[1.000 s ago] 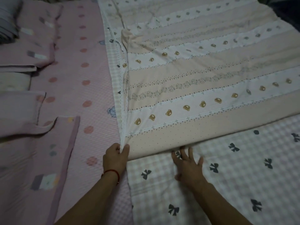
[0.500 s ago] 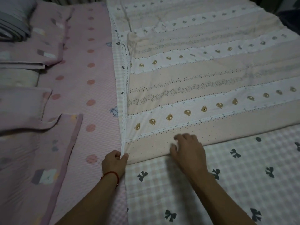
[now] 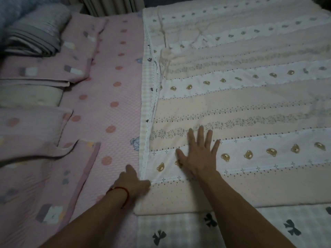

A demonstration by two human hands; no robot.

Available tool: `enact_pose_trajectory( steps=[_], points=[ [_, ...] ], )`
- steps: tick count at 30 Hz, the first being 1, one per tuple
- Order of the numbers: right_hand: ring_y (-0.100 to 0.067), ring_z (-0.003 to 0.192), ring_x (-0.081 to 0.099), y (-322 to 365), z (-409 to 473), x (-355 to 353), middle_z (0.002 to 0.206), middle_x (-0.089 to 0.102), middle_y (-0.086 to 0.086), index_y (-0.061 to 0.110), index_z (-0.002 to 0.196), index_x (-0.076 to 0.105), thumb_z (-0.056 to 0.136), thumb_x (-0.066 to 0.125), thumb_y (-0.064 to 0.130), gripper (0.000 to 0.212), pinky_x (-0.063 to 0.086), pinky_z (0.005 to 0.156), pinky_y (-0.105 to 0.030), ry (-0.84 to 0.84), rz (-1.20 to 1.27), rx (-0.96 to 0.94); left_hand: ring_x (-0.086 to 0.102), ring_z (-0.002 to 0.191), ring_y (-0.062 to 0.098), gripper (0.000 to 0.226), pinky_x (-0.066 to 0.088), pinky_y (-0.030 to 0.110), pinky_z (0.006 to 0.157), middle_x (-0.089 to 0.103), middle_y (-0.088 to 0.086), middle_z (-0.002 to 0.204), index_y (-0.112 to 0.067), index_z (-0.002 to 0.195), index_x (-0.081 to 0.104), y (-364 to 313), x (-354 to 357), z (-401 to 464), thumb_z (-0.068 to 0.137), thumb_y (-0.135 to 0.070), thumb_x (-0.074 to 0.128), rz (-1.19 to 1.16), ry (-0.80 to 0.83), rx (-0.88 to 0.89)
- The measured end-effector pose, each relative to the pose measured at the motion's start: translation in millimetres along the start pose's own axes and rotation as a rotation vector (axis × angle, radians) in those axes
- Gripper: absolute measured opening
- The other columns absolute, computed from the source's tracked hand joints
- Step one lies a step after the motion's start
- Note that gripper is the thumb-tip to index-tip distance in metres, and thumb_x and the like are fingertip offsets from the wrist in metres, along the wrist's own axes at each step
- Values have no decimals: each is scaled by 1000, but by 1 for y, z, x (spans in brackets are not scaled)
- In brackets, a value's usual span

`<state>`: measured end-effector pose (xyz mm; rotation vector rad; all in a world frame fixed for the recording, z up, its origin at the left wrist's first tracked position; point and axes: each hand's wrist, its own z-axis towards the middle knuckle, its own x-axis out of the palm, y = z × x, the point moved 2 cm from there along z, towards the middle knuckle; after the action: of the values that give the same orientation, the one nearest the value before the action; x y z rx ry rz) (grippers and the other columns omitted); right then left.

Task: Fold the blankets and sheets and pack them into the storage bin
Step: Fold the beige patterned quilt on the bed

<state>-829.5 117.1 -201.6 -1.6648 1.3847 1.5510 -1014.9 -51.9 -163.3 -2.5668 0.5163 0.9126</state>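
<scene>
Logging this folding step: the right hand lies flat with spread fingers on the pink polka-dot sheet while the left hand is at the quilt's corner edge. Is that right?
One thing is off. In the head view the right hand lies flat with spread fingers on the cream striped quilt with little bears, not the pink polka-dot sheet. The left hand is at the quilt's edge as you say.

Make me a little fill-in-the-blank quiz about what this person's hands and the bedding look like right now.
1. The right hand lies flat, fingers spread, on the ____-printed quilt.
2. The left hand, at the quilt's side edge, wears a ____ string at the wrist.
3. The checked sheet under the quilt is printed with dark ____.

Missing words: bear; red; bows
</scene>
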Motion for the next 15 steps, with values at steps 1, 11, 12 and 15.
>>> enact_pose_trajectory(
  steps=[1, 11, 12, 15],
  points=[
    [-35, 150, -30, -2, 3, 9, 166, -28, -8, 31, 160, -16, 94, 18, 74, 86, -11, 120, -65, -3, 28, 31, 58, 92, 21, 71, 50, 32, 69, 55, 4, 112, -19, 124, 38, -15, -15, 4, 69, -52, 68, -6, -96, 84],
    [-40, 156, 3, -7, 25, 52, 170, 4, -15, 18, 161, 20, 88, 42, 67, 91, 11, 117, -72, -151, -126, 78, 62, 98, 24, 28, 49, 31, 80, 64, 9, 119, -17, 126, 59, -165, -126, 168, 104, -17, 41, -233, -388, 358],
    [-41, 155, 8, -6, 28, 54, 169, 8, -16, 18, 160, 25, 87, 40, 67, 89, 12, 116, -72, -161, -123, 87, 61, 102, 25, 30, 46, 28, 82, 63, 9, 122, -15, 129, 58, -179, -134, 188, 104, -19, 41, -252, -399, 356],
    [-43, 152, 20, -5, 34, 57, 166, 21, -17, 19, 155, 38, 87, 31, 68, 84, 15, 115, -73, -201, -142, 101, 62, 108, 30, 33, 49, 30, 87, 65, 14, 118, -5, 118, 61, -208, -146, 233, 102, -30, 47, -338, -376, 317]
  ],
)
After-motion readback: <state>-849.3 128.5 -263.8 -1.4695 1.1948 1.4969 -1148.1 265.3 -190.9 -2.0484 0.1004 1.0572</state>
